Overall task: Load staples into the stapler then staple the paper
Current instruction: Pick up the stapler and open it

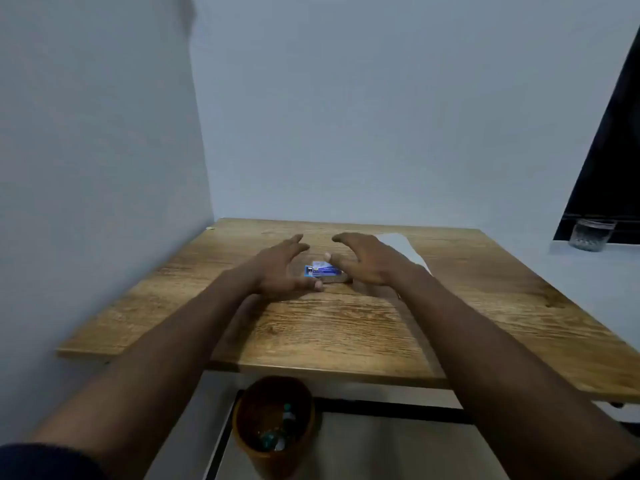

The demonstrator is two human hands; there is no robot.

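- Table (346,327): wooden, set in a wall corner. Both arms reach over it from my view.
- Paper (403,245): white sheet at the far right of the table, partly under the right hand (367,259). Not yet stapled, I judge.
- Bin (273,420): brown, on the floor below the near edge; scraps inside, too blurred to name.
- Glass (590,233): on the side ledge, contents unclear.
- Left hand (280,266): fingers spread, nothing held, thumb touching the table just beside the box.
- Right hand: spread, empty.
- Box (323,270): blue staple box between the hands, resting on a grey object, probably the stapler.
- Step: opening reach. Next: lift box, free stapler.
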